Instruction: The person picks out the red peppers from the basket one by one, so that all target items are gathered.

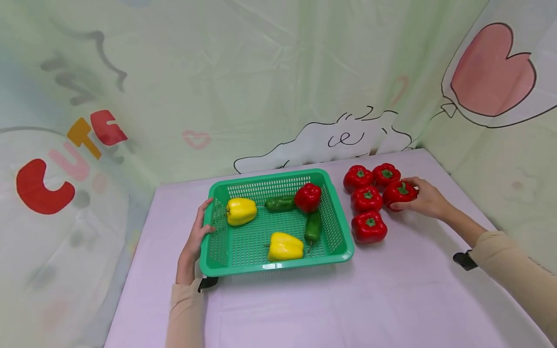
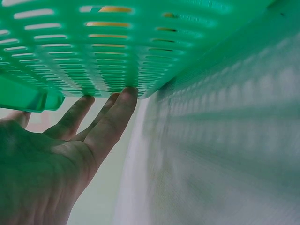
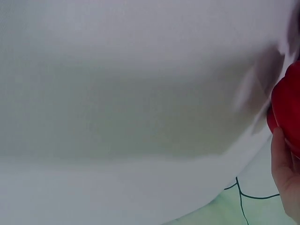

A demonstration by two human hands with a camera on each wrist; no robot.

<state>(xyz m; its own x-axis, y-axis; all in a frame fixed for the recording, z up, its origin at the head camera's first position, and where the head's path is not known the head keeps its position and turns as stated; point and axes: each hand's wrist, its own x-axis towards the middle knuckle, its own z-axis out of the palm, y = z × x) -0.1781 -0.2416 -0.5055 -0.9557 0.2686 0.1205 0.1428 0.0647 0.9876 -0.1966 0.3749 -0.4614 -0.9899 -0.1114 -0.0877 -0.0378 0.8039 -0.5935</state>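
Note:
My left hand (image 1: pixel 198 235) holds the left side of a green plastic basket (image 1: pixel 212 256), thumb at its rim. In the left wrist view, the fingers (image 2: pixel 110 126) reach up against the slotted outer wall. Inside the basket lie two yellow bell peppers (image 1: pixel 241 211), two long green peppers (image 1: pixel 280 203) and one red bell pepper (image 1: pixel 308 197). To the basket's right, my right hand (image 1: pixel 426 199) grips a red bell pepper (image 1: pixel 398 193) from its right side. The right wrist view catches only part of this pepper (image 3: pixel 288 103), at its right edge.
Several other red bell peppers (image 1: pixel 369 227) stand stems up beside the gripped one, close to the basket's right wall. A pale lilac cloth (image 1: pixel 304 309) covers the table. Printed curtains (image 1: pixel 243 96) hang behind it and along both sides.

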